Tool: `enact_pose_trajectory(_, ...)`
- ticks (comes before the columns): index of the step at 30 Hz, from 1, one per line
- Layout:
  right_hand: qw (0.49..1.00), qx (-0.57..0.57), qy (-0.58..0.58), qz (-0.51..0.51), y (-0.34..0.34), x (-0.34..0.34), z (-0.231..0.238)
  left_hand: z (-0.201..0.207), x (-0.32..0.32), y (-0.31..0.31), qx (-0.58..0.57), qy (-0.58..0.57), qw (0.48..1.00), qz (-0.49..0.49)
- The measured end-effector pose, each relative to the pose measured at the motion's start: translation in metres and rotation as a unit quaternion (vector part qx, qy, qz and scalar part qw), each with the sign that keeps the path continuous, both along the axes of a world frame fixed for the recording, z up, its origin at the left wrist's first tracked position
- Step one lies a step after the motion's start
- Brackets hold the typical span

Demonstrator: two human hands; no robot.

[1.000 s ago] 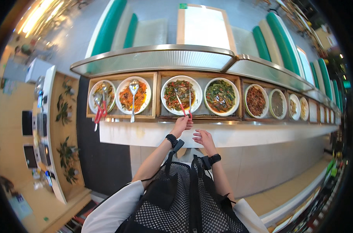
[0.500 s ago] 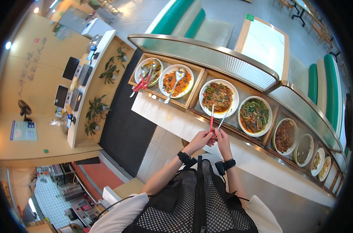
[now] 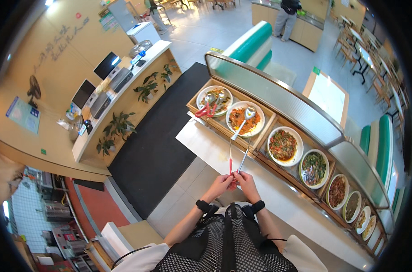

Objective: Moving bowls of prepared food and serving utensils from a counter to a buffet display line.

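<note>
Both my hands hold a pair of metal tongs with red grips [image 3: 231, 164] in front of my chest, over the front edge of the counter. My left hand [image 3: 221, 185] is closed around one arm of the tongs, and my right hand [image 3: 246, 185] is closed around the other. The two arms spread apart, pointing away from me. Just beyond them is a white bowl of shredded orange food [image 3: 236, 119], with a metal spoon [image 3: 249, 113] lying across it. To its right stands a bowl of chopped red and green food [image 3: 283, 145].
A bowl with red-handled utensils [image 3: 220, 107] stands at the left end. Several more bowls, including leafy greens [image 3: 314, 167] and brown food [image 3: 337, 191], run rightward. A glass guard [image 3: 278, 94] rises behind them. A reception counter with screens [image 3: 83, 94] stands left, beside a black mat [image 3: 156, 149].
The tongs have moved back from the bowl of chopped red and green food and now sit left of it, over the counter. My view has turned, showing more of the room.
</note>
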State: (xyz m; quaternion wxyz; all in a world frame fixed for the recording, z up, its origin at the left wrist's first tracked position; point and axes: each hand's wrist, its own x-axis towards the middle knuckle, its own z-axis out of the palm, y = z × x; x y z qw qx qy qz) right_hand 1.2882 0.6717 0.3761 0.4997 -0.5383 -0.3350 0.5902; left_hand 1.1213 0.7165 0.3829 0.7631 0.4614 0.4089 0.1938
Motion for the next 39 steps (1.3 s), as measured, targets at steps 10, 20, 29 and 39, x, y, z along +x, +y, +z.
enact_pose_trajectory(10, 0.994, -0.051, -0.017, 0.091, 0.043, -0.073, -0.006, -0.021, -0.077, 0.02, -0.008, -0.029, 0.997, 0.078)
enact_pose_trajectory(20, 0.993, -0.069, 0.013, 0.091, 0.112, -0.089, -0.007, -0.026, -0.089, 0.083, 0.023, -0.007, 0.994, 0.109)
enact_pose_trajectory(29, 0.998, -0.035, 0.035, 0.042, 0.214, -0.101, -0.012, -0.014, -0.102, 0.207, -0.017, 0.052, 0.998, 0.018)
enact_pose_trajectory(39, 0.993, -0.055, -0.082, -0.058, 0.289, -0.094, -0.021, -0.009, -0.081, 0.311, -0.081, 0.056, 0.992, -0.081)
